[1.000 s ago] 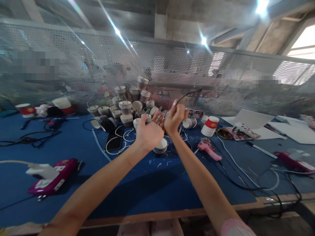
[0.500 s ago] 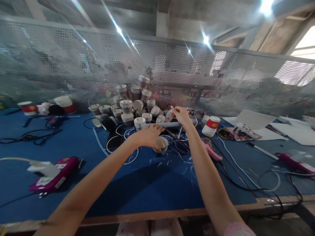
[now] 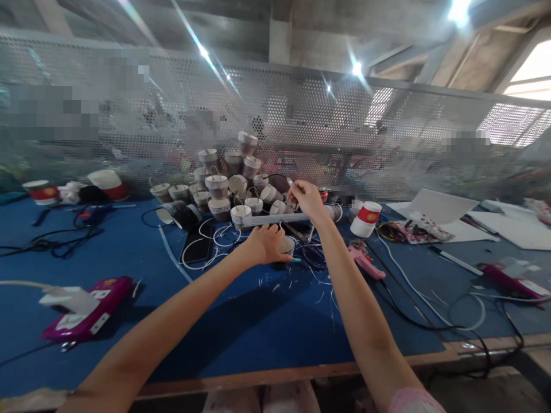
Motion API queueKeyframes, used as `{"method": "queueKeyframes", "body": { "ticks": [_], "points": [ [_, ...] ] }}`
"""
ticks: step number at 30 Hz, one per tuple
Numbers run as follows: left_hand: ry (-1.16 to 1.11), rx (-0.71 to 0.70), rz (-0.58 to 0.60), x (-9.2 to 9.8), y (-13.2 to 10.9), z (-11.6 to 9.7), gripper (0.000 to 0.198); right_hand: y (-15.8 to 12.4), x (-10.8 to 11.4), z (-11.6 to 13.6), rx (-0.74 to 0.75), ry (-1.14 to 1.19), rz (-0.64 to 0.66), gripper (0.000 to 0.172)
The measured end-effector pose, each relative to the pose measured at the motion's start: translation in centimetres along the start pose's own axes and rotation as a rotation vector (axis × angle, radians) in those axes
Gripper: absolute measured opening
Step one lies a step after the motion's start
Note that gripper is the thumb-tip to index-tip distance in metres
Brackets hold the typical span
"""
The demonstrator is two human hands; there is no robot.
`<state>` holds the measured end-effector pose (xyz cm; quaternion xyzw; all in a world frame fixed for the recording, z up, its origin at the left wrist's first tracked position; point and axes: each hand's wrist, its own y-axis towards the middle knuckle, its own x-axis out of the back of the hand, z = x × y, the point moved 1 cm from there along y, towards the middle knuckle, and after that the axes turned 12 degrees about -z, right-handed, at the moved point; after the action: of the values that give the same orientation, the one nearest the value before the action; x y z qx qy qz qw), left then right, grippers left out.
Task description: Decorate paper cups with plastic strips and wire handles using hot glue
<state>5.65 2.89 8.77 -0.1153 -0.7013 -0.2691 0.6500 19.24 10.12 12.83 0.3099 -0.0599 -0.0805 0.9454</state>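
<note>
My right hand (image 3: 306, 198) is raised over the back of the bench, thumb and fingers pinched together. A small pale tip shows at the fingertips, and a thin dark cord (image 3: 276, 175) curves up close to it; what the pinch holds is too small to name. Lower down, my left hand (image 3: 267, 244) has its fingers apart beside a small grey-white cup (image 3: 287, 246), partly covering it. A teal piece (image 3: 295, 260) lies by the left thumb. Behind both hands are several small grey-and-white cups (image 3: 216, 186), piled up, some with wire loops.
A pale bar (image 3: 275, 218) lies before the pile. White cable (image 3: 193, 265) coils over a dark flat panel (image 3: 197, 244). To the right are a pink glue gun (image 3: 365, 264) and a red-and-white paper cup (image 3: 365, 219). Purple power strips (image 3: 88, 310) lie left and right. A mesh screen (image 3: 301, 126) stands behind.
My left hand has moved right and now covers more of the small cup. My right hand has shifted slightly left and up, and a dark cord now shows near its fingertips.
</note>
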Motion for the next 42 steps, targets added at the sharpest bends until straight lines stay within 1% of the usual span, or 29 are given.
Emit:
{"method": "queueKeyframes", "body": {
  "ticks": [4,9,11,13,15,16,18,20,22,25,27,29,30,32,33,34,35,37,38,40,42],
  "points": [
    [0.032,0.078,-0.007,-0.5,0.0,-1.0,0.084,-0.1,0.1,0.5,-0.01,0.016,-0.016,0.04],
    [0.104,0.213,-0.083,-0.2,-0.3,-2.0,0.079,-0.1,0.0,0.5,-0.026,0.02,0.007,0.041],
    [0.121,0.264,-0.092,-0.3,-0.5,-2.4,0.081,-0.2,-0.2,0.6,-0.048,0.043,0.014,0.04],
    [0.113,0.295,-0.073,-0.4,-0.6,-2.6,0.087,-0.3,-0.4,0.7,-0.064,0.061,0.024,0.04],
    [0.072,0.277,-0.035,-0.2,-0.7,-2.7,0.091,-0.4,-0.5,0.9,-0.081,0.067,0.034,0.04],
    [0.036,0.242,-0.012,-0.1,-0.8,-2.8,0.09,-0.4,-0.6,1.0,-0.093,0.069,0.038,0.04],
    [-0.044,0.145,0.029,0.3,-1.0,-2.7,0.076,-0.4,-0.6,1.1,-0.121,0.08,0.043,0.039],
    [-0.074,0.1,0.034,0.6,-1.1,-2.6,0.059,-0.4,-0.5,1.1,-0.138,0.094,0.039,0.038],
    [-0.047,0.159,-0.002,0.6,-0.9,-2.3,0.055,-0.3,-0.5,1.0,-0.137,0.105,0.018,0.037],
    [-0.023,0.305,-0.039,0.1,-0.3,-2.0,0.061,-0.3,-0.5,0.8,-0.139,0.117,-0.009,0.037],
    [-0.041,0.355,-0.033,-0.1,0.0,-1.7,0.065,-0.3,-0.4,0.7,-0.154,0.139,0.007,0.038],
    [-0.081,0.382,-0.046,0.3,0.0,-1.3,0.07,-0.3,-0.3,0.7,-0.181,0.177,0.045,0.039],
    [-0.12,0.396,-0.066,0.7,0.0,-1.0,0.07,-0.3,-0.2,0.6,-0.197,0.196,0.067,0.04],
    [-0.252,0.429,-0.163,2.1,-0.3,0.0,0.064,-0.2,0.0,0.5,-0.228,0.216,0.096,0.041],
    [-0.349,0.464,-0.25,2.9,-0.5,0.7,0.057,-0.2,0.1,0.5,-0.244,0.216,0.095,0.042],
    [-0.45,0.495,-0.384,3.8,-0.7,1.4,0.052,-0.2,0.2,0.4,-0.263,0.215,0.087,0.043],
    [-0.505,0.505,-0.5,4.6,-0.9,2.2,0.047,-0.2,0.2,0.3,-0.288,0.219,0.082,0.044],
    [-0.495,0.474,-0.693,5.8,-1.1,3.6,0.037,-0.2,0.1,0.1,-0.356,0.256,0.096,0.045],
    [-0.479,0.45,-0.762,6.2,-1.0,4.2,0.032,-0.3,0.0,0.0,-0.391,0.282,0.122,0.044],
    [-0.468,0.416,-0.832,6.5,-0.7,5.3,0.022,-0.5,-0.2,0.0,-0.44,0.329,0.188,0.043],
    [-0.48,0.43,-0.857,6.1,-0.1,6.1,0.016,-0.8,-0.3,0.3,-0.458,0.351,0.237,0.041]
  ]
}}
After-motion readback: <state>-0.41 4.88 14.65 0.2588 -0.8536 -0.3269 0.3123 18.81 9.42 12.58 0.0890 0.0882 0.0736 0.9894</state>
